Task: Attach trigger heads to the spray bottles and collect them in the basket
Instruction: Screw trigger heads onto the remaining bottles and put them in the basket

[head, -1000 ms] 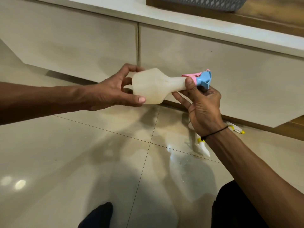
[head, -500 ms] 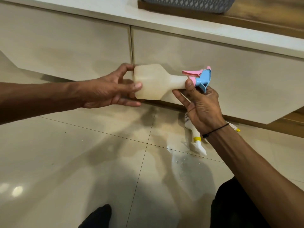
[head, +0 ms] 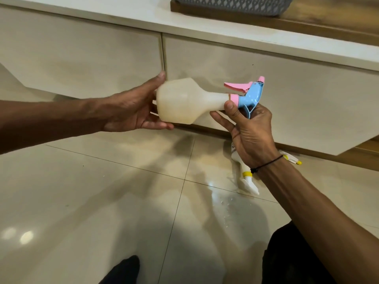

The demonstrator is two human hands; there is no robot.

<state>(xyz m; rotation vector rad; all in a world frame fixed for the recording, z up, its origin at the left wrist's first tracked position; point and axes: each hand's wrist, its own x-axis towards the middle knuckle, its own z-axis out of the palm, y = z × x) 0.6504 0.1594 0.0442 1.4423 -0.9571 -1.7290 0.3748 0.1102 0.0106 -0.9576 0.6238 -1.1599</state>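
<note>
Your left hand (head: 131,111) has slid round the base of the spray bottle (head: 184,101) since a moment ago, fingers (head: 158,125) now spread over its top edge and under its bottom, holding it level in mid-air before the cabinet (head: 82,54), well below the basket (head: 231,5). Your right hand (head: 252,136) wraps the neck, thumb pressed on the pink collar of the trigger head (head: 249,93). It looks empty, light, slick and squashy: grip neck and base, not belly.

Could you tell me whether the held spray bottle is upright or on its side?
On its side: spray bottle horizontal, base in left hand, trigger head at right hand.
</note>
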